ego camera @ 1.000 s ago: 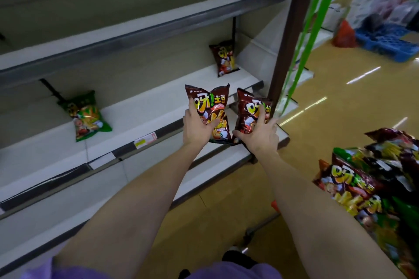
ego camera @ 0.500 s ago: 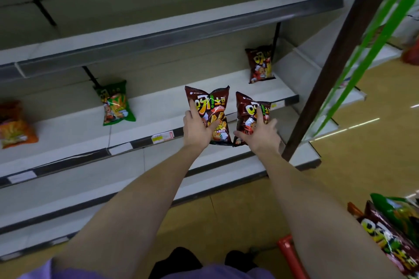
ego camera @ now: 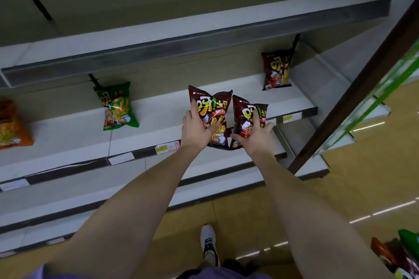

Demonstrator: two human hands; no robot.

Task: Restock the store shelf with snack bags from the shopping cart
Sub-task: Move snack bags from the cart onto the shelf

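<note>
at the far left of the middle shelf (ego camera: 68,142) an orange snack bag (ego camera: 11,129) leans at the frame edge; a second ago it was out of view, so the head has turned left along the shelving; next comes the green bag (ego camera: 116,106), standing tilted against the back panel, well apart from the orange one; it sat far left in the earlier view and now lies nearer the centre; then the left hand (ego camera: 196,132) grips a brown snack bag (ego camera: 212,113) from its left side, forefinger stretched up the face, thumb pressed across the lower front; just beside it the right hand (ego camera: 256,137) holds a second brown bag (ego camera: 248,118), fingers spread over its front, thumb pointing left under its lower corner; the two bags touch or nearly touch, held upright over the front edge of the shelf, where a second ago they hung lower against the shelf below; so the pair seems close to being set down; further right a brown bag on the shelf (ego camera: 275,70) stands against the back panel; at the bottom right corner only a sliver of the cart bags (ego camera: 403,256) shows, where earlier a whole heap was visible; plenty remains to stock.
</note>
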